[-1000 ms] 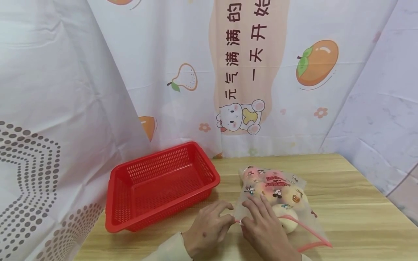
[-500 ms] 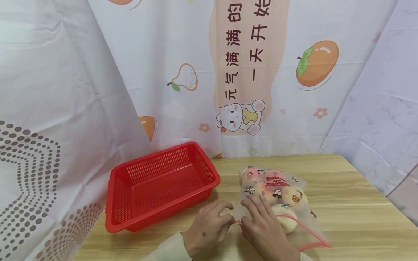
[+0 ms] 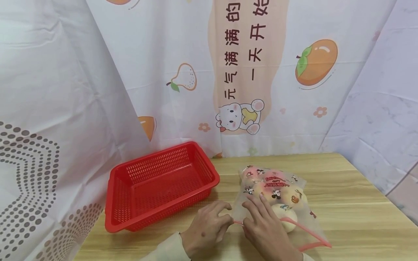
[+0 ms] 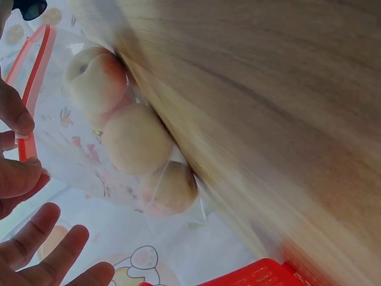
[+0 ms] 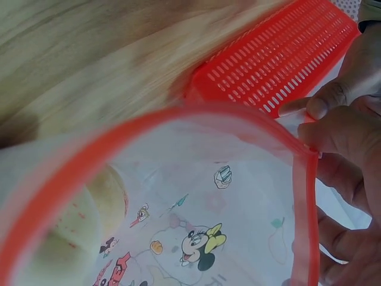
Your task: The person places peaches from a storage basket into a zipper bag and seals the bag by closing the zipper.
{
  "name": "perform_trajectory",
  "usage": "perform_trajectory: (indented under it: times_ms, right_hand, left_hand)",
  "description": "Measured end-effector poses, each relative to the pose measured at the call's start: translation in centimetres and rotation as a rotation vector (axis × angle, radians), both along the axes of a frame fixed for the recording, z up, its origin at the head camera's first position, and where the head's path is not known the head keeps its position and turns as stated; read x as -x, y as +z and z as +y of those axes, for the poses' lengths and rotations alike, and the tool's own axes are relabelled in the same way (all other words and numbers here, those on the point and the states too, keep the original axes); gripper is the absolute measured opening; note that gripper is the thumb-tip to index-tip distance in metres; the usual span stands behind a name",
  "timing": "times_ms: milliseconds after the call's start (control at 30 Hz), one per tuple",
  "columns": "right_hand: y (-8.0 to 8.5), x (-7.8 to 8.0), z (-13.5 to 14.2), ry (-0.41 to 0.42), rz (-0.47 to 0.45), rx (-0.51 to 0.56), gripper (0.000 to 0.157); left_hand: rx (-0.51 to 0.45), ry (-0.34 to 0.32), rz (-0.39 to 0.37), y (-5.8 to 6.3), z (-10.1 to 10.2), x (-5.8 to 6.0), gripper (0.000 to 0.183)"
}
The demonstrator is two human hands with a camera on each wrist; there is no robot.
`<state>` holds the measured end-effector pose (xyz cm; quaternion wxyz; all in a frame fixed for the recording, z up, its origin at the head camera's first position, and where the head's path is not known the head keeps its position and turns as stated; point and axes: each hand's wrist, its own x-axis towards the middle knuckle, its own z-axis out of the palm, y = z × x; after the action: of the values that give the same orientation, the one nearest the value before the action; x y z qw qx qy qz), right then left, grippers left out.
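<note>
A see-through zip bag [image 3: 245, 199] with cartoon prints lies on the table, several peaches [image 4: 137, 140] inside. Its mouth has a red zip edge [image 5: 306, 220] and gapes toward the right, as the right wrist view shows. My left hand [image 3: 207, 226] pinches the left end of that edge between thumb and forefinger, its other fingers spread. Right beside it, my right hand [image 3: 266, 232] pinches the small white slider [image 4: 21, 137] on the red edge. The other right fingers lie against the bag. A short stretch of red zip shows between the two hands.
A red plastic basket [image 3: 163, 214] with slotted walls stands left of the bag, behind my left hand. The wooden table [image 3: 356, 203] extends to the right, and a printed cloth [image 3: 183, 119] hangs behind it.
My right hand has shifted slightly right, away from the left hand, and a bit more red zip shows between them. The left hand stays nearly still; basket and peaches look unchanged.
</note>
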<state>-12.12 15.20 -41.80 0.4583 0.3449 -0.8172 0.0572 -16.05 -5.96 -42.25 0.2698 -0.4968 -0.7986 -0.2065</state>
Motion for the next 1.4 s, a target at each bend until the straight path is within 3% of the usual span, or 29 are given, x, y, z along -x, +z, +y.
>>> perform_trajectory:
  times_ms: [367,867,1167,1400]
  right_hand:
    - [-0.2,-0.2,0.4,-0.004,-0.005,-0.001,0.051]
    - [-0.6,-0.4,0.9,0.001,-0.021,-0.004,0.051]
    - [-0.5,-0.7,1.2,-0.017,-0.043,-0.039,0.053]
    - [-0.6,-0.7,1.5,-0.01,-0.038,-0.035,0.051]
  left_hand:
    - [0.025,0.012,-0.055,0.0,-0.1,-0.2,0.008]
    - [0.021,0.015,-0.016,-0.2,-0.2,0.0,0.009]
    - [0.037,0.019,-0.086,-0.2,-0.3,-0.2,0.008]
    - [0.042,0.013,-0.077,-0.2,-0.5,-0.2,0.008]
